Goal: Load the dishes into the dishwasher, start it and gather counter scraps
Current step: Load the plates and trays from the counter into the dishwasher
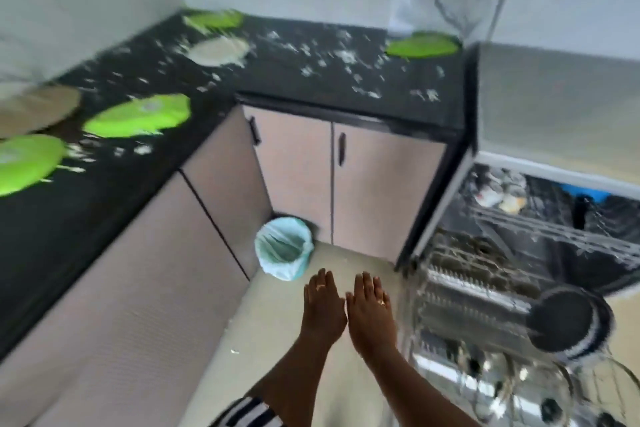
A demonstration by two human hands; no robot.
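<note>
Hands at six o'clock: my left hand point(323, 308) and right hand point(372, 312) hover side by side over the floor, palms down, fingers straight, both released and grasping nothing. Open at four o'clock is the dishwasher point(450, 191), its lower rack point(467, 291) pulled out with a dark round pot point(564, 319) tilted in it. The upper rack point(540, 218) at three o'clock carries pale cups point(502, 191), too blurred to count. The black worktop point(86, 218) wraps from nine to one o'clock, strewn with white scraps point(329, 59). On it lie green plates point(138, 116) at nine, eleven and one o'clock, and two beige plates point(218, 50) among them. A blue-lined bin point(284, 246) stands on the floor just beyond my fingertips, in the cabinet corner.
</note>
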